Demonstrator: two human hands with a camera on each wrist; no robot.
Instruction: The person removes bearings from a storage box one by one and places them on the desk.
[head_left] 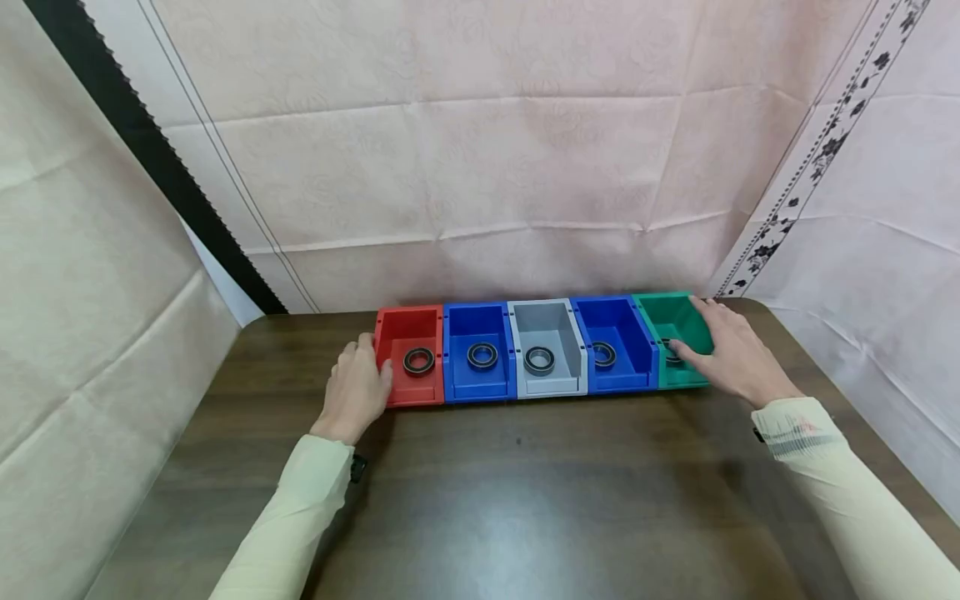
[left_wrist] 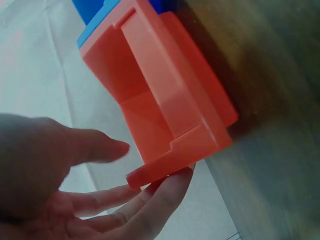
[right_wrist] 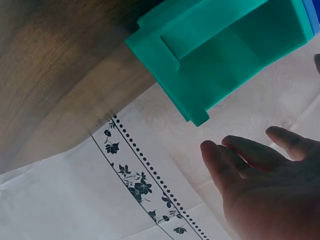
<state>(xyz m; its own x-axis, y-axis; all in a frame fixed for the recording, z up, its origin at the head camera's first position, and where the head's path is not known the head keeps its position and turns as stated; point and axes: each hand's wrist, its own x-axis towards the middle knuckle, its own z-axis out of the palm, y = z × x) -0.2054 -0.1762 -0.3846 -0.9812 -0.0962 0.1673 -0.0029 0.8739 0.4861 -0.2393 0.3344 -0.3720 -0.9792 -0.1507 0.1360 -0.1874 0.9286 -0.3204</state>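
Several open-fronted plastic bins stand side by side: a red bin, a blue bin, a grey bin, a second blue bin and a green bin. Each holds a bearing, like the one in the red bin; the green bin's bearing is partly hidden by a thumb. My left hand touches the red bin's outer wall with its fingers, the thumb spread above it. At the other end, my right hand is beside the green bin, fingers extended; the right wrist view shows a gap.
The bins sit near the back of a brown wooden table. Pale patterned cloth hangs behind and at both sides. A floral border strip runs down the cloth at the right, a black strip at the left.
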